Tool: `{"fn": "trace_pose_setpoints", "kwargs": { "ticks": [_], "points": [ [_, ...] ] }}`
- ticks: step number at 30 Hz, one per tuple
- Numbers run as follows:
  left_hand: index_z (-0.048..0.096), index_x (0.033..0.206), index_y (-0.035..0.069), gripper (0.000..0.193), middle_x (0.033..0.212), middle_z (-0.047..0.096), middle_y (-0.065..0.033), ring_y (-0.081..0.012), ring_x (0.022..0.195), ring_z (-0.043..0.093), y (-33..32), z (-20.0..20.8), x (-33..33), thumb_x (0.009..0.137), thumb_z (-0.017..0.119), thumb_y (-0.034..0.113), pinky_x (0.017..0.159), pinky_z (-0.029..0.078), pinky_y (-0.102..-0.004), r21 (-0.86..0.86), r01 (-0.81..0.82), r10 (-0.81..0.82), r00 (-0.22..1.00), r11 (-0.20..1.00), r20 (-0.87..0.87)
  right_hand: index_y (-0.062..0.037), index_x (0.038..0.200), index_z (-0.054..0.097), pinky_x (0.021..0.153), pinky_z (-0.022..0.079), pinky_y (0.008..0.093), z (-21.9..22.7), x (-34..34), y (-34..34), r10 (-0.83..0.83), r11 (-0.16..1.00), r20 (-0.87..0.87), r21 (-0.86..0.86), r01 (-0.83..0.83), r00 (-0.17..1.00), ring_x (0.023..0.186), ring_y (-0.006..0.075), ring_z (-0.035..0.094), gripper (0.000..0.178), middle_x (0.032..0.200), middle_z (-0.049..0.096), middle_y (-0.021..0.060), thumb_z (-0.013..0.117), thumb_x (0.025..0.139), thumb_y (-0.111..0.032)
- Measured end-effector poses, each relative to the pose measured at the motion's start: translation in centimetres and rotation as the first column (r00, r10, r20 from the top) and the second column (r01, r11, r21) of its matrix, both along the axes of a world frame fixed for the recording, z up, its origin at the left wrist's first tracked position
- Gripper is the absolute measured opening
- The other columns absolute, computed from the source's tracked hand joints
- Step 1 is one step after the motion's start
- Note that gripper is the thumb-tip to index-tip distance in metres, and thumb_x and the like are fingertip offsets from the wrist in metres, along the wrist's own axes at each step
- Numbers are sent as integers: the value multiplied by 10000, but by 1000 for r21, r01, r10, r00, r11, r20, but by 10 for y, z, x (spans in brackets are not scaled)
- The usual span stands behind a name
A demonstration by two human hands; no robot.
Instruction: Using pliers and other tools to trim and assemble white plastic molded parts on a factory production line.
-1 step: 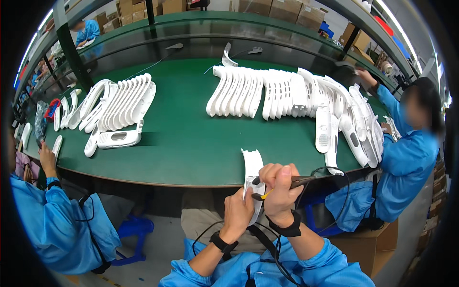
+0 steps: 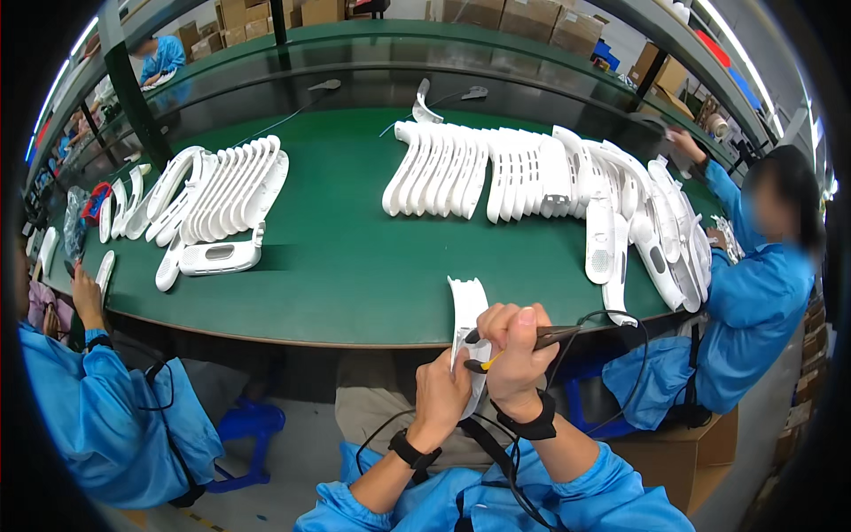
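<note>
My left hand [image 2: 438, 387] is closed around a long curved white plastic shell [image 2: 469, 303], which stands out over the table's near edge with its far end up. My right hand [image 2: 517, 365] is clenched on a pair of pliers [image 2: 558, 336] with black and yellow handles. The dark jaws point right, away from the shell, while the handle ends stick out of the fist on the left, over the shell. Whether they touch it I cannot tell. My fingers hide part of the shell's middle.
Rows of white shells [image 2: 441, 173] stand on the green table [image 2: 337, 239], with another group [image 2: 253, 191] at left. Loose shells [image 2: 658, 253] are piled at right. A black cable [image 2: 645, 341] loops beside my right hand. Co-workers in blue sit on both sides [image 2: 753, 284].
My right hand and the pliers have shifted very slightly left. At the right, the co-worker's raised hand has moved a little.
</note>
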State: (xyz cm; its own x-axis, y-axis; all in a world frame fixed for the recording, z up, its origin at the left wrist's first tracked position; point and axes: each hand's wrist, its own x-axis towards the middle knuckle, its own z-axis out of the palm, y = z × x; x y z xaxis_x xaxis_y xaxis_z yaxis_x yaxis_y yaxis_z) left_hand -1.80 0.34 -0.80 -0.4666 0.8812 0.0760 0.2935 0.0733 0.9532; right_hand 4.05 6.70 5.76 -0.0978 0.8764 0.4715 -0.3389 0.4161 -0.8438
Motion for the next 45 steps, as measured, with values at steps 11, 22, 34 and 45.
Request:
{"fn": "trace_pose_setpoints", "kwargs": {
  "ticks": [11,22,34,45],
  "points": [
    [606,906,-25,94,656,569,-257,-440,641,600,-1,9,2,840,580,35,525,450,-443,112,45,-51,998,993,46,-30,746,362,521,353,297,-11,-8,-3,-127,976,359,213,52,925,548,127,403,308,624,463,54,380,1008,-191],
    [573,914,-35,94,695,582,-280,-456,658,597,-6,13,13,902,536,51,548,455,-496,49,-55,56,998,997,-27,-38,720,301,503,346,297,3,23,-3,5,995,-9,103,-4,1000,540,126,405,329,587,437,55,411,1004,-161],
    [543,922,-42,94,694,575,-272,-469,655,577,-3,18,18,829,537,-35,555,427,-522,-5,-32,31,997,999,-73,-63,723,256,483,311,316,-11,15,2,-2,997,40,82,-2,999,503,133,315,329,548,349,48,398,1003,-159],
    [528,1039,-59,204,733,591,-282,-472,679,589,-7,27,11,837,534,-28,590,439,-531,-80,45,-47,999,996,-20,-59,719,267,473,315,309,-11,11,6,-32,997,103,67,25,994,502,132,343,337,552,371,57,406,1003,-176]
  ]
}}
